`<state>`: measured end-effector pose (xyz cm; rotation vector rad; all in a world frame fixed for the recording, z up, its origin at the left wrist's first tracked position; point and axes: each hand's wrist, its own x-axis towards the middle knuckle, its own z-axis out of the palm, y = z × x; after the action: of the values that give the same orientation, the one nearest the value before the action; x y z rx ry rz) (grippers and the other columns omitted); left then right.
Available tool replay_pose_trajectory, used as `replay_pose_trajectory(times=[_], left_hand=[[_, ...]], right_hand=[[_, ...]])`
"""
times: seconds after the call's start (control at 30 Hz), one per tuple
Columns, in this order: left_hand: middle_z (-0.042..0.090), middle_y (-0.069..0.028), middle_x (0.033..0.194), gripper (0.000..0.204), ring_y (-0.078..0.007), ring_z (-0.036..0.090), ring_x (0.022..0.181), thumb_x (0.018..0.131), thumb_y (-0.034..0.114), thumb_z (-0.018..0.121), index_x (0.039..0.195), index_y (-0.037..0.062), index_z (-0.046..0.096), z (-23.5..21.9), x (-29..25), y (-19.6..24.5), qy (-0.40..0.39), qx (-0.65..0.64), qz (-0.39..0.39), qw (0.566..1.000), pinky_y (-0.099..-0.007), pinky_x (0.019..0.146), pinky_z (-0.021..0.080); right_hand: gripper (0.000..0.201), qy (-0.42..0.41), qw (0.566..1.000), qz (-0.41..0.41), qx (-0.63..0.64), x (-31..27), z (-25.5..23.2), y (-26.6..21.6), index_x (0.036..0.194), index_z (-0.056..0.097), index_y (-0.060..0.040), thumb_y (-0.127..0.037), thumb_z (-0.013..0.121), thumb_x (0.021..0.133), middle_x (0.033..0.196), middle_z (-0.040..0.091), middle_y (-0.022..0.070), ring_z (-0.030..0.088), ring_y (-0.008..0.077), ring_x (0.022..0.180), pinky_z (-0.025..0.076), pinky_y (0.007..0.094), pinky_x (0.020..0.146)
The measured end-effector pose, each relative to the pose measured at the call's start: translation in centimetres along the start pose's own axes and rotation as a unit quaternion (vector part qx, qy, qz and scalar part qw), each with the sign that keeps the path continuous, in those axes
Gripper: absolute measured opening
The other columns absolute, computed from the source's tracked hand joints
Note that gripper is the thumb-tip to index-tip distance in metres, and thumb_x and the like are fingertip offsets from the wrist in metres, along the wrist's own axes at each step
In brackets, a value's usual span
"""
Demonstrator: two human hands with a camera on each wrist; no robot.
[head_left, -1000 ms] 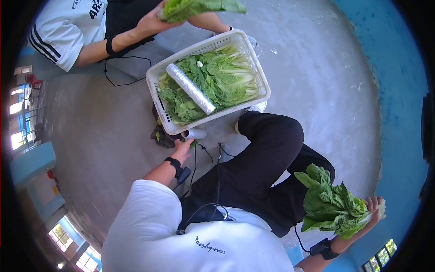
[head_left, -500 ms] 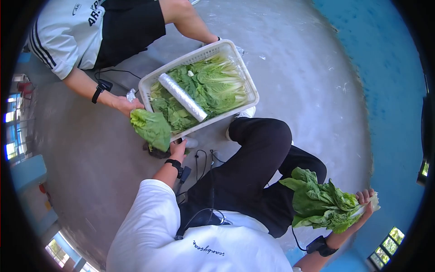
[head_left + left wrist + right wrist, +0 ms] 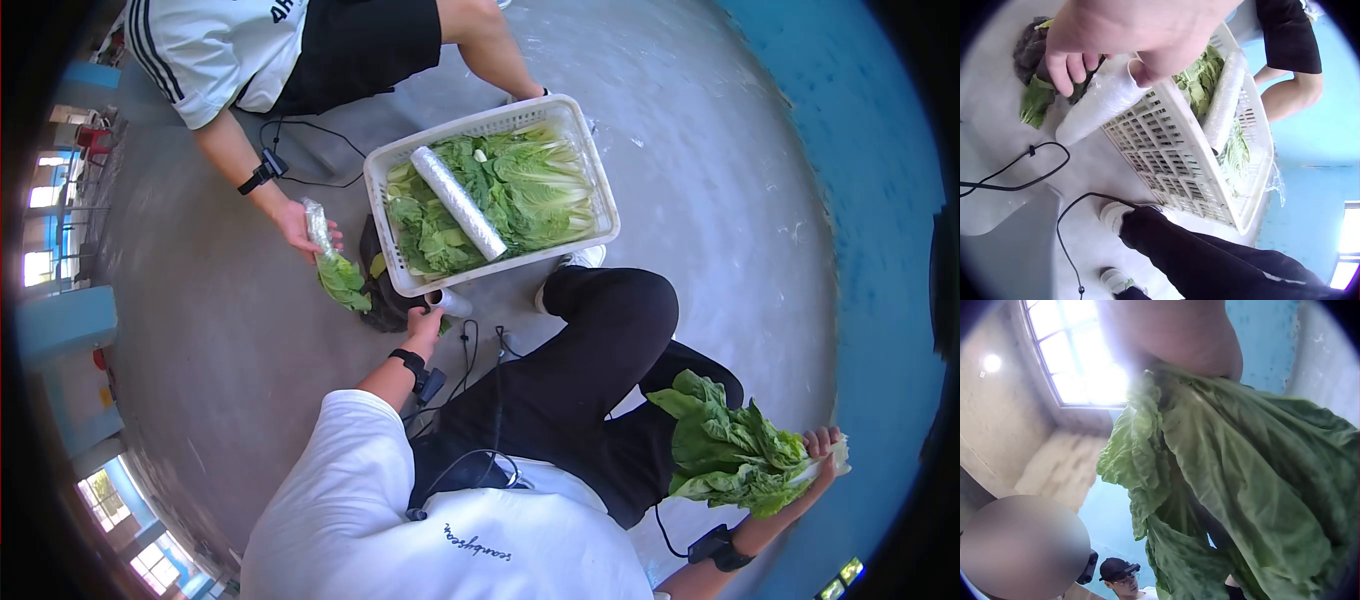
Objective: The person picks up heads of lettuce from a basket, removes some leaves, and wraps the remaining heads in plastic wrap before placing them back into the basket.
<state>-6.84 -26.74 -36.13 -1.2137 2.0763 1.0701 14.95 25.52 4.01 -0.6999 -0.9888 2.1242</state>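
My right hand [image 3: 824, 458] grips a head of leafy lettuce [image 3: 735, 455] round its pale stem end, out to the right; its broad green leaves fan out below the hand in the right wrist view. Low beside the crate, my left hand [image 3: 424, 328] holds the end of a plastic wrap roll [image 3: 1094, 106], thumb at the open core and fingers along the side. Across from me, another person's hand [image 3: 298, 228] holds a smaller bunch of greens [image 3: 342, 281] with clear film around its stem end.
A white slatted crate [image 3: 385, 245] full of lettuce stands on the grey floor, with a second wrapped roll [image 3: 458, 203] lying across the leaves. Dark crumpled material [image 3: 1029, 53] and loose leaves lie beside the crate. Black cables [image 3: 1063, 212] trail near my legs. A blue wall [image 3: 880, 250] rises at right.
My left hand has reached the plastic wrap roll and taken hold of its end. The other person's greens have come down from above the crate to its left side. My right hand stays put.
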Motion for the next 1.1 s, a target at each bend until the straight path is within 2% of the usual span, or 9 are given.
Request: replay_pose_trajectory(times=[0.13, 0.23, 0.47, 0.57, 0.67, 0.8, 0.9, 1.0, 1.1], left_hand=[[0.061, -0.0180, 0.097, 0.036, -0.0302, 0.065, 0.083, 0.083, 0.023, 0.073, 0.102, 0.0015, 0.051, 0.5, -0.7, 0.5, 0.152, 0.031, 0.124, 0.980, -0.0421, 0.078, 0.052], [0.057, -0.0159, 0.091, 0.031, -0.0294, 0.060, 0.079, 0.084, 0.020, 0.070, 0.098, 0.0019, 0.049, 0.4, -4.8, 4.3, 0.098, -0.033, 0.205, 0.973, -0.0410, 0.077, 0.050], [0.055, -0.0156, 0.100, 0.040, -0.0307, 0.056, 0.096, 0.083, 0.018, 0.072, 0.113, 0.0015, 0.052, 4.8, -1.7, 11.4, 0.060, -0.032, 0.386, 0.920, -0.0421, 0.087, 0.046], [0.055, -0.0217, 0.116, 0.055, -0.0366, 0.054, 0.110, 0.081, 0.023, 0.075, 0.124, -0.0009, 0.050, 7.0, -0.5, 15.2, 0.058, -0.002, 0.347, 0.936, -0.0454, 0.097, 0.044], [0.054, -0.0255, 0.127, 0.067, -0.0405, 0.054, 0.119, 0.080, 0.026, 0.078, 0.132, -0.0022, 0.045, 9.6, 2.6, 17.2, 0.125, 0.025, 0.328, 0.936, -0.0472, 0.103, 0.044], [0.050, -0.0299, 0.137, 0.082, -0.0448, 0.055, 0.124, 0.081, 0.029, 0.081, 0.142, -0.0029, 0.037, 10.2, 1.0, 20.2, 0.120, 0.058, 0.236, 0.963, -0.0484, 0.105, 0.047], [0.053, -0.0322, 0.133, 0.080, -0.0458, 0.059, 0.119, 0.080, 0.027, 0.081, 0.139, -0.0056, 0.037, 10.8, 2.3, 19.9, 0.113, 0.050, 0.201, 0.972, -0.0484, 0.104, 0.048], [0.057, -0.0341, 0.128, 0.076, -0.0474, 0.060, 0.116, 0.080, 0.026, 0.079, 0.135, -0.0088, 0.039, 10.7, 3.4, 19.3, 0.067, -0.017, 0.188, 0.980, -0.0492, 0.102, 0.049], [0.060, -0.0327, 0.121, 0.072, -0.0454, 0.063, 0.111, 0.081, 0.026, 0.076, 0.130, -0.0119, 0.040, 10.8, 3.7, 19.6, 0.094, -0.030, 0.181, 0.979, -0.0475, 0.099, 0.050]], right_hand=[[0.034, -0.016, 1.000, 0.013, 0.008, 0.5, -1.0, -0.4, 0.121, 0.039, -0.0090, -0.012, 0.061, 0.094, 0.096, 0.045, 0.0020, 0.049, 0.0120, 0.086, 0.047, 0.0310, 0.090], [0.034, -0.009, 1.000, 0.008, -0.013, 0.6, -0.6, -0.3, 0.121, 0.040, -0.0092, -0.013, 0.060, 0.095, 0.097, 0.045, 0.0021, 0.049, 0.0119, 0.086, 0.047, 0.0312, 0.091], [0.034, 0.015, 0.999, 0.009, -0.027, 0.1, 1.5, -0.1, 0.123, 0.040, -0.0088, -0.013, 0.060, 0.095, 0.097, 0.045, 0.0019, 0.049, 0.0115, 0.086, 0.049, 0.0310, 0.090], [0.035, 0.019, 0.999, 0.019, -0.036, 0.2, 0.8, -0.4, 0.124, 0.040, -0.0081, -0.013, 0.060, 0.095, 0.096, 0.046, 0.0022, 0.049, 0.0118, 0.084, 0.049, 0.0319, 0.090], [0.036, 0.011, 0.999, 0.041, -0.022, 0.6, -0.8, -1.1, 0.124, 0.040, -0.0080, -0.013, 0.061, 0.095, 0.096, 0.047, 0.0031, 0.050, 0.0129, 0.083, 0.049, 0.0338, 0.090], [0.029, 0.020, 0.998, 0.040, -0.050, 0.3, -0.9, -1.4, 0.121, 0.041, -0.0075, -0.010, 0.058, 0.098, 0.094, 0.044, 0.0018, 0.049, 0.0112, 0.084, 0.046, 0.0281, 0.087], [0.035, 0.042, 0.996, 0.047, -0.062, 0.2, -0.7, -1.8, 0.121, 0.040, -0.0087, -0.014, 0.063, 0.095, 0.096, 0.047, 0.0029, 0.051, 0.0126, 0.082, 0.050, 0.0341, 0.089], [0.035, 0.055, 0.994, 0.047, -0.084, 0.2, -0.4, -1.8, 0.122, 0.040, -0.0089, -0.014, 0.062, 0.095, 0.095, 0.047, 0.0024, 0.050, 0.0119, 0.082, 0.050, 0.0327, 0.087], [0.034, 0.060, 0.994, 0.027, -0.088, 0.0, 0.5, -1.2, 0.121, 0.040, -0.0090, -0.015, 0.062, 0.096, 0.095, 0.046, 0.0019, 0.050, 0.0109, 0.082, 0.049, 0.0307, 0.086]])
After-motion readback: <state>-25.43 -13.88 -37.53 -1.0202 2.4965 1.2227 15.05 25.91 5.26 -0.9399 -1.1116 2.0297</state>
